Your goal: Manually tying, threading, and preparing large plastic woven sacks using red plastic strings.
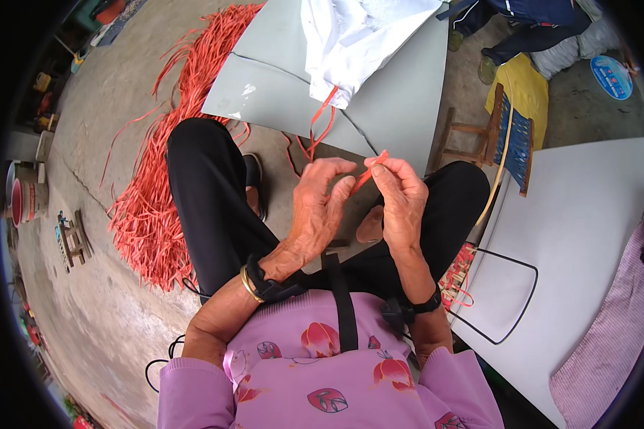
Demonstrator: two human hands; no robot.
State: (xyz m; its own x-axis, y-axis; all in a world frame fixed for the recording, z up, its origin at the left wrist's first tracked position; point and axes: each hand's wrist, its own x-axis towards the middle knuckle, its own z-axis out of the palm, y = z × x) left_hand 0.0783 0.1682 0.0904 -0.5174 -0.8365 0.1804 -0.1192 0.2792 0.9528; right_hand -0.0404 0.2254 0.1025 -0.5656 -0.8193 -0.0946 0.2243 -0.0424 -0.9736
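Note:
My left hand (320,204) and my right hand (402,204) are raised close together above my lap. A thin orange-red flat strip (363,180) slants between them. My right thumb and fingers pinch its upper part, with a short end sticking out above. The lower part runs down to my left fingers, which are closed round it. Beyond my left hand, looped red strips (325,123) hang from the corner of a white cloth or bag (361,43). That white piece lies on a grey board (279,68) in front of my knees.
A big heap of red strips (161,207) covers the floor to the left. Low wooden stools (73,239) stand farther left. At right are a blue-woven wooden chair (509,139), a yellow sack (533,93) and a pale panel (572,236) with a black wire frame (529,300). Another person's legs (522,39) show at top right.

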